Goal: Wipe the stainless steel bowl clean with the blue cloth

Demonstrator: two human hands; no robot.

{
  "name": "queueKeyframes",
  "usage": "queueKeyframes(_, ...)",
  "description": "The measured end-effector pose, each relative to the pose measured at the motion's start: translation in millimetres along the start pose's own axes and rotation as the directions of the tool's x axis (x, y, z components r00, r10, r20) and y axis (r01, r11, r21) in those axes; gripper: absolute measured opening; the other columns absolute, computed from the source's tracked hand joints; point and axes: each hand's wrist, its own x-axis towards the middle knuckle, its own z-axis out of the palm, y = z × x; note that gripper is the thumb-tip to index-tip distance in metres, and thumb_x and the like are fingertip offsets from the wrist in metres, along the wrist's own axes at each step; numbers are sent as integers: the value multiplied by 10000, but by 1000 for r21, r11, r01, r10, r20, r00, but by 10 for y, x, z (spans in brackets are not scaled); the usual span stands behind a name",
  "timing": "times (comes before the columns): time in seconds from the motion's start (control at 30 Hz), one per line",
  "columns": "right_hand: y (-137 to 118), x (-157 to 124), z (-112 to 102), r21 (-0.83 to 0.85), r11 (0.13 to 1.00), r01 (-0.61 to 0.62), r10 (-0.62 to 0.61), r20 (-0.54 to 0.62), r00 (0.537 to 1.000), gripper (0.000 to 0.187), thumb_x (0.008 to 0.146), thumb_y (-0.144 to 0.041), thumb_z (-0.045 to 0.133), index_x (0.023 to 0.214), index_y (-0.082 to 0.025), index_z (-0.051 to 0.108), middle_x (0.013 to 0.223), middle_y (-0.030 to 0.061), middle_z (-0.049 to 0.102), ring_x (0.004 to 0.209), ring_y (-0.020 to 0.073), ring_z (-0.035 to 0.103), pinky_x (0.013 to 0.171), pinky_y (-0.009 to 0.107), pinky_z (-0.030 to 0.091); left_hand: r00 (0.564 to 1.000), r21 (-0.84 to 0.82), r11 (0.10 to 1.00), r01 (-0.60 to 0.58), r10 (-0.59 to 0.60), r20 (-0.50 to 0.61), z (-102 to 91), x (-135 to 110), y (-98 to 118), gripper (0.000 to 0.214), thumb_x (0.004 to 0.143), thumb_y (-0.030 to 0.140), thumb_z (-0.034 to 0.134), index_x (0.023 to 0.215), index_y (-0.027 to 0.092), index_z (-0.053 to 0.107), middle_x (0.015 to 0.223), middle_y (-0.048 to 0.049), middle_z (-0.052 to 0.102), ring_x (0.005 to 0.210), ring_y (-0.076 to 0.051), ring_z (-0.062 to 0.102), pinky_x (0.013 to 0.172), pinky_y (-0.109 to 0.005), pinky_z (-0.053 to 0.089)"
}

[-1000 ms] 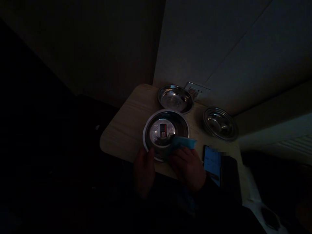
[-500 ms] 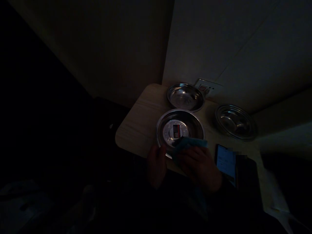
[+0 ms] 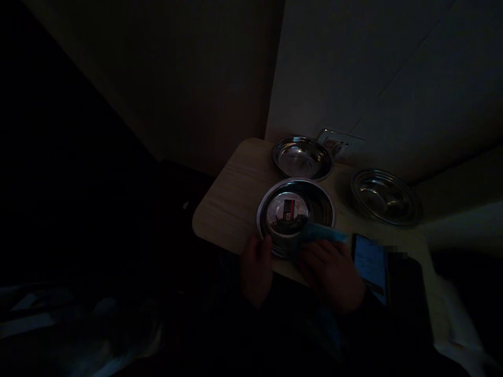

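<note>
A round steel basin point(image 3: 288, 230) with a dark label stuck on its bottom lies near the table's front edge. My left hand point(image 3: 257, 267) is closed on its near left rim, thumb on top. In my right hand point(image 3: 328, 269) is a teal cloth point(image 3: 324, 233), pressed against the near right side of the basin's rim. The fingers of that hand are bent over the cloth and partly hide it. The light is very dim, so the fingertips are hard to make out.
Behind the basin stands another steel basin point(image 3: 302, 158), close to a wall socket point(image 3: 334, 142). Further right sit stacked steel basins point(image 3: 383, 199). A lit phone point(image 3: 369, 264) lies right of my right hand on the pale wooden table point(image 3: 223, 209), beside a dark object.
My right hand and the cloth have shifted slightly right along the rim. My left hand still holds the basin. The whole view has moved a little.
</note>
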Motion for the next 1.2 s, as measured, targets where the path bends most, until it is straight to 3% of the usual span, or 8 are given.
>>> queueKeyframes(0.2,-123,65,47,75,996,-44,45,-4,999,86,829,-196,548,837,-188,633,857,19,668,830,197,536,721,353,297,999,41,998,-38,38,2,-8,3,38,242,806,396,456,678,195,499,611,31,497,608,-123,467,595,-241,360)
queueKeyframes(0.4,4,-60,0,-45,998,-32,32,-3,999,67,818,-179,567,803,-197,630,851,18,669,851,214,524,739,379,279,1000,19,1000,7,-7,-4,-24,18,25,303,777,474,478,639,205,464,556,43,468,546,-115,455,533,-229,350)
queueKeyframes(0.6,-109,23,72,94,994,-61,65,-48,997,57,821,-206,572,811,-195,628,829,4,658,818,182,519,718,348,289,1000,42,999,-15,16,0,-2,38,-11,262,785,441,478,694,197,510,597,33,505,583,-124,475,560,-236,368)
queueKeyframes(0.8,-54,-47,88,18,997,-81,82,-62,995,51,806,-192,581,787,-191,628,804,16,658,818,193,511,716,353,272,998,26,998,-55,56,-26,26,40,-58,290,782,463,474,675,197,511,596,28,524,589,-130,488,567,-245,373)
queueKeyframes(0.97,-152,-6,152,106,990,-97,106,-78,991,72,824,-216,559,821,-190,627,837,27,659,816,184,509,714,338,279,999,83,995,-46,46,-3,47,32,-40,271,811,415,441,696,184,526,622,18,533,612,-134,481,600,-263,373)
queueKeyframes(1.2,-69,-94,86,13,996,-88,88,-99,991,117,841,-202,531,771,-187,623,818,26,665,823,197,512,743,357,271,999,63,997,-46,47,-14,43,17,-5,281,813,429,438,699,182,506,636,20,513,614,-126,465,589,-252,365)
